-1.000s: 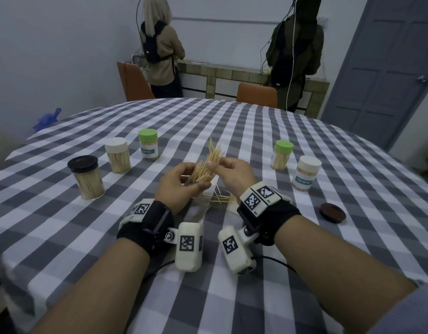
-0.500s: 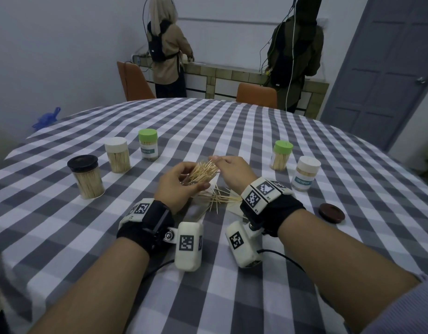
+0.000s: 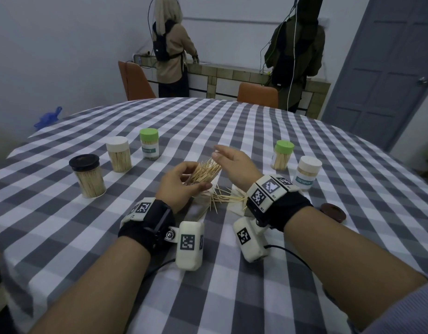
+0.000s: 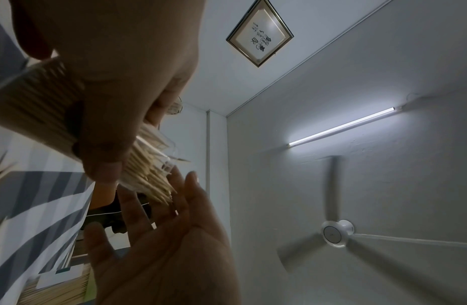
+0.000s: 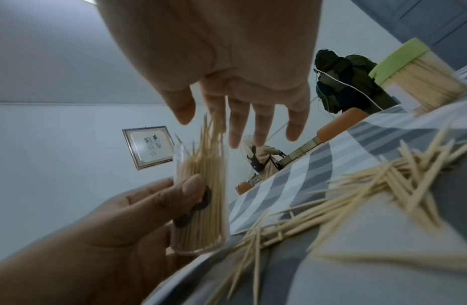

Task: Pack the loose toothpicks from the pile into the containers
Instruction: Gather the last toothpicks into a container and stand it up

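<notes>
So my right hand (image 3: 234,165) just let go of the bunch, fingers now spread flat over the tips. Left hand (image 3: 181,186) grips the clear container (image 5: 200,198), toothpicks inside but sticking out. Leftover pile (image 3: 226,198) sits on the counter (image 3: 232,285) at 5 o'clock from it, needs tamping next.

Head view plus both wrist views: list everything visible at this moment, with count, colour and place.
Open container: 1, clear, toothpicks sticking out, tilted, in the left hand's grip.
Loose toothpicks: a pile, pale wood, on the tablecloth below the hands.
Capped containers: 5, full; black-lidded, white-lidded, green-lidded on the left; green-lidded, white-lidded on the right.
Loose lid: 1, dark brown, far right.
Tablecloth: 1, grey-white check.
Chairs: 2, orange, behind the table.
People: 2, backs turned at the counter.
Left hand: grips the container.
Right hand: fingers straight, over the toothpick tips.
</notes>
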